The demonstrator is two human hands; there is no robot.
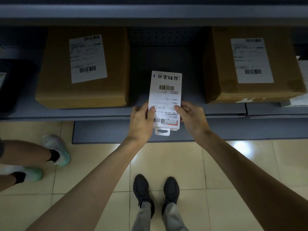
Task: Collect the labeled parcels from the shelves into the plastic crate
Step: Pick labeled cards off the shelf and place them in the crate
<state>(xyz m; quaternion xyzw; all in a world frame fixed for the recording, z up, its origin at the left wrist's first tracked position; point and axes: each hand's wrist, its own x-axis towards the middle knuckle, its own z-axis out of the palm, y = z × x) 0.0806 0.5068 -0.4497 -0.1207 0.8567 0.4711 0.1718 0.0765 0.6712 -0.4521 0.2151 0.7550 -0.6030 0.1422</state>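
A small flat white parcel point(165, 95) with a shipping label and a hang tab lies half over the front edge of the grey shelf point(66, 113). My left hand point(141, 120) grips its left edge, thumb on top. My right hand point(190, 116) grips its right edge the same way. Two labeled brown cardboard boxes stand on the shelf: one point(83, 67) to the left of the parcel, one point(250, 65) to the right. The plastic crate is not in view.
A dark bin point(10, 85) sits at the shelf's far left, and white packages point(300, 99) at its far right. Another person's legs in white-green shoes point(56, 150) stand on the tiled floor to my left. A lower shelf point(106, 132) juts out below.
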